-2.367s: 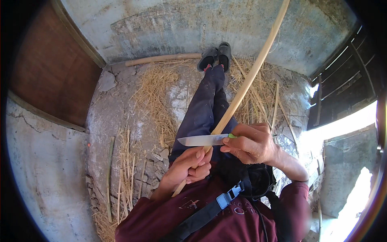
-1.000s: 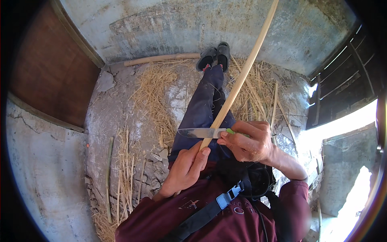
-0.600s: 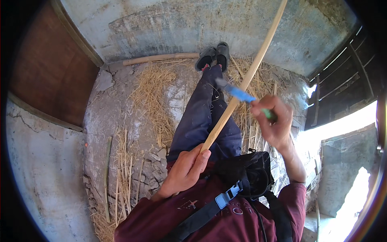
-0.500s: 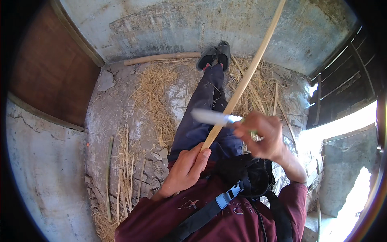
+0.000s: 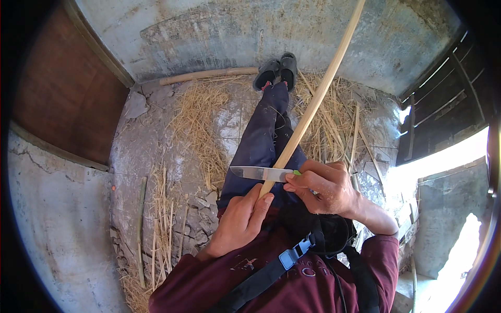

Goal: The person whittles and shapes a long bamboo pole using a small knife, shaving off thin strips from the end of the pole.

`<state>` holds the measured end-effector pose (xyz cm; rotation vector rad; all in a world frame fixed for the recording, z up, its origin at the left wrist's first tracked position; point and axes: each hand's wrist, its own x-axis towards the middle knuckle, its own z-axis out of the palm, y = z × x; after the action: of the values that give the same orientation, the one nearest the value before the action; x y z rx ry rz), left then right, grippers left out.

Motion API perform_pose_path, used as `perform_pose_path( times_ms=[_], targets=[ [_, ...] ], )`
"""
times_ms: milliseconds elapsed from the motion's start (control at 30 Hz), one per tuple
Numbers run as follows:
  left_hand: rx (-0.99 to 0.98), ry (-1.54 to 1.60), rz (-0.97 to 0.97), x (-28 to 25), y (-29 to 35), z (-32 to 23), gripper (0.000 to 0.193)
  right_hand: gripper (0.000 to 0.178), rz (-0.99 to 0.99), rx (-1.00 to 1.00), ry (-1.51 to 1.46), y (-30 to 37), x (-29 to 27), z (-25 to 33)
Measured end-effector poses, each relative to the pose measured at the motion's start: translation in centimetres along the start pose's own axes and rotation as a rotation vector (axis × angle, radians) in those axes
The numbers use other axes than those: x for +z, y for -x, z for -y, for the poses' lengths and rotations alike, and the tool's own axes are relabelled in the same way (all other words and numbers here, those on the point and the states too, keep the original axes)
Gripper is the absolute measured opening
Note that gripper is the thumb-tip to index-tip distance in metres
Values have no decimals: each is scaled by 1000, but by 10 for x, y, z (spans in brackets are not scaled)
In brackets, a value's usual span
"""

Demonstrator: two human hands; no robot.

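Observation:
A long pale bamboo strip (image 5: 313, 106) slants from my lap up toward the far wall, its upper end running out of the picture. Its lower end is gripped by my left hand (image 5: 241, 218), thumb laid along the strip. My right hand (image 5: 326, 189) is closed round the handle of a knife (image 5: 257, 172), of which a bit of green shows at the fingers. The blade lies across the strip just above my left hand, its tip pointing left. Under the strip are my outstretched legs in dark blue trousers (image 5: 257, 141).
Straw and shavings (image 5: 201, 117) litter the floor on both sides of my legs. A bamboo pole (image 5: 209, 75) lies along the far wall, and a green stick (image 5: 141, 229) lies at the left. Black shoes (image 5: 276, 72) rest near the wall. A brown panel (image 5: 68, 88) stands left.
My right hand has moved down and slightly left, bringing the knife along the strip closer to my left hand. The left hand and the strip have hardly moved.

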<state>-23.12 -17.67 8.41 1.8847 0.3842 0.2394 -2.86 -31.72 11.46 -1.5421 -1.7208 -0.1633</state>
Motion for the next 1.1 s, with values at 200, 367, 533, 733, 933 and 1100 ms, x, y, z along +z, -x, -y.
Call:
perform_pose_path(
  times_ms=[200, 367, 533, 733, 933, 1100],
  targets=[
    [-21, 19, -1, -1, -1, -2, 28, 21, -4, -7, 14, -2, 0, -6],
    [-16, 36, 12, -3, -3, -2, 27, 22, -9, -14, 48, -1, 2, -13],
    [-13, 25, 12, -3, -4, 2, 26, 21, -36, -29, 43, -1, 3, -18],
    [-6, -3, -21, -4, -5, 2, 27, 16, -22, -39, 70, -6, 0, -24],
    [-29, 17, 38, 1, 1, 13, 29, 11, -275, 334, 186, -12, -58, -84],
    [-8, 125, 50, 2, 0, -3, 26, 11, -326, 368, 160, -12, -62, -65]
  ],
)
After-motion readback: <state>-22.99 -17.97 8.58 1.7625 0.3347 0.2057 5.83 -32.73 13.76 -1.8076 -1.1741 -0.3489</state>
